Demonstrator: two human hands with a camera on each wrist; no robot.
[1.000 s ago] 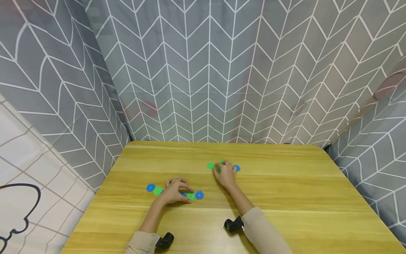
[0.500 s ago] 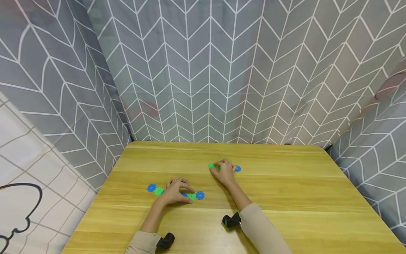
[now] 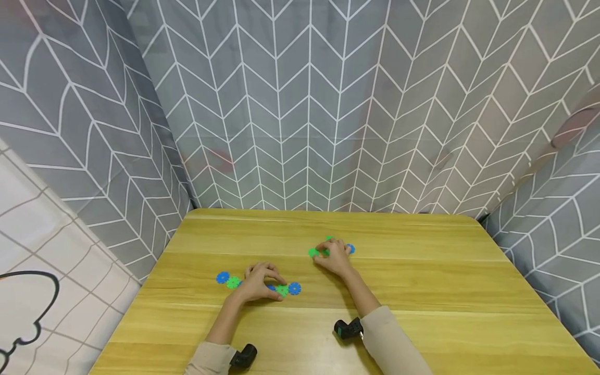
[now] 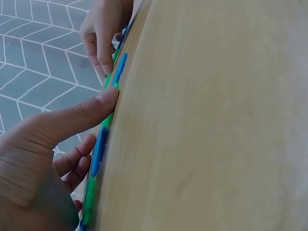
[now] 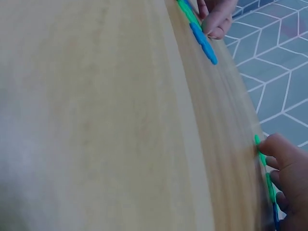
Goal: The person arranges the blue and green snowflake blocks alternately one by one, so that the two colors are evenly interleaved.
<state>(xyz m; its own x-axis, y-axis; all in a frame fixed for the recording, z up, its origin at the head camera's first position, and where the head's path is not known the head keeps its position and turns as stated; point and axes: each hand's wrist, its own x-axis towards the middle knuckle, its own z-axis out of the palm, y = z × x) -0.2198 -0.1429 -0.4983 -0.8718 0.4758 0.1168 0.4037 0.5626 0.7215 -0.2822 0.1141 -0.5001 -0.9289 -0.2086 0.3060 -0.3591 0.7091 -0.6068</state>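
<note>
A row of blue and green snowflake discs lies on the table at left centre in the head view. My left hand point(image 3: 258, 283) is over the row's middle and hides some of it; thumb and index finger grip a green disc point(image 3: 282, 290) near the right end. A blue disc point(image 3: 294, 288) ends the row. Farther back, my right hand point(image 3: 336, 256) pinches a green disc point(image 3: 313, 252) between thumb and index finger. Another green disc point(image 3: 329, 238) shows behind its fingers, and a blue disc point(image 3: 350, 248) to their right. In the right wrist view, the pinched disc point(image 5: 257, 139) meets the thumb.
The wooden table point(image 3: 422, 281) fills the lower part of the head view. Grey patterned curtains point(image 3: 300, 104) hang behind and at the sides. A black wrist camera point(image 3: 348, 329) sits at the right cuff, another camera point(image 3: 245, 356) at the left.
My right hand has shifted slightly nearer, and the green disc at its thumb has moved the same way. The green disc behind its fingers shows again. The left hand stays in place.
</note>
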